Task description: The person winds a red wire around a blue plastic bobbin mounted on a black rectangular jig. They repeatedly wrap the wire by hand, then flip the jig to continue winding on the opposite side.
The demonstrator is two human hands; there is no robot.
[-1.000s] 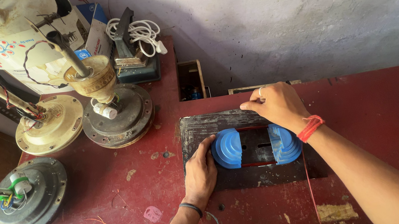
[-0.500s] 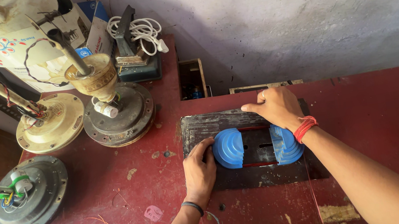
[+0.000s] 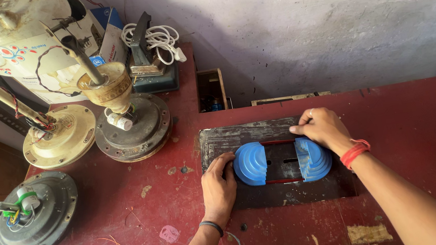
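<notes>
On the red bench (image 3: 417, 126), a dark plate (image 3: 243, 136) carries two blue stepped half-round formers (image 3: 252, 164) set facing each other, at about four o'clock from the brown fan motor (image 3: 134, 127). The left hand (image 3: 218, 189) lies flat with its fingers pressed together against the left former's curved edge; the right hand (image 3: 321, 128) curls over the top of the right former (image 3: 312, 159), fingertips on the plate's far edge. Thin red wire (image 3: 276, 142) runs between the formers. Pushing unevenly could tilt a former or let the wire slip off a step, and the grey motor (image 3: 31, 216) at nine o'clock sits near the bench's edge.
</notes>
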